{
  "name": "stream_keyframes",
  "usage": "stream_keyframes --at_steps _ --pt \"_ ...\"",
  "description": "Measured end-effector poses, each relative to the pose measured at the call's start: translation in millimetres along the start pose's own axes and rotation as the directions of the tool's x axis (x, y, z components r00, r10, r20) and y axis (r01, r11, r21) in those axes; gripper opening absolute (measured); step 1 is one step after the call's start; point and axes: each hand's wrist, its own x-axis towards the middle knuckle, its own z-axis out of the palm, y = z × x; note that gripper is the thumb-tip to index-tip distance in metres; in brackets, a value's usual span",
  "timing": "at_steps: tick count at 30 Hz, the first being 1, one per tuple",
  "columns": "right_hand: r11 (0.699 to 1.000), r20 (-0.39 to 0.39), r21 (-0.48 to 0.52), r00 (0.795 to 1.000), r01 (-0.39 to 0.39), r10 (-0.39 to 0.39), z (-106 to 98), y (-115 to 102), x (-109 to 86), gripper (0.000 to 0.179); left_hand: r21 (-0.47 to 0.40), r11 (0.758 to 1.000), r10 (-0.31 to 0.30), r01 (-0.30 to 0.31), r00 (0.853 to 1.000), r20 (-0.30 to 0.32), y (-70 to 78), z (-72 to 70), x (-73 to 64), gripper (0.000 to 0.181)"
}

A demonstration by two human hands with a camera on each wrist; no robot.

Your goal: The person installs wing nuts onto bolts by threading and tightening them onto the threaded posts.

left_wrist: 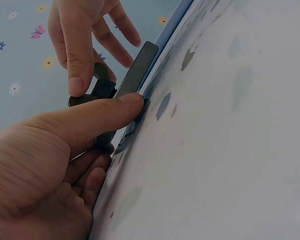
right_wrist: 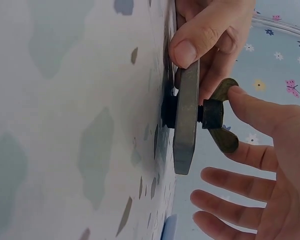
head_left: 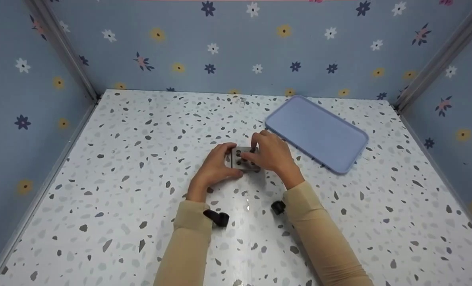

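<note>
The left hand point(head_left: 216, 163) grips opposite edges of a grey rectangular metal plate point(right_wrist: 186, 120), low over the middle of the white speckled surface point(head_left: 113, 206). The plate looks stiff, fairly heavy and smooth, so its edges seem the surest hold. The right hand point(head_left: 275, 153) pinches a dull brass-coloured, black-collared wing fastener point(right_wrist: 213, 115) between thumb and 1 finger; hard, small and probably slippery, it is best taken by its 2 wings. Farther right lies a light-blue rectangular tray point(head_left: 319, 135).
</note>
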Motion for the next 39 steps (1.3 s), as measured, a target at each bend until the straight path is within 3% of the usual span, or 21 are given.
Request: stream_keyframes --at_steps 12,27,35,39 --pt "0.999 -0.022 -0.032 1.000 -0.011 0.011 5.8 -1.5 -0.1 0.043 0.007 1.000 0.013 -0.013 1.000 0.002 -0.7 0.2 -0.3 0.094" --pt "0.998 -0.042 -0.038 0.998 -0.046 0.044 7.8 -1.0 1.0 0.043 -0.006 1.000 -0.014 0.014 1.000 0.006 -0.1 2.9 0.9 0.096" --pt "0.999 -0.017 -0.019 0.999 -0.040 0.039 4.3 -1.8 2.3 0.043 -0.006 1.000 -0.011 0.011 1.000 0.002 -0.2 1.2 1.1 0.095" --pt "1.000 -0.021 -0.009 1.000 0.005 -0.006 2.4 -0.3 1.7 0.041 -0.019 1.000 -0.007 0.007 1.000 -0.002 0.0 0.3 -0.1 0.095"
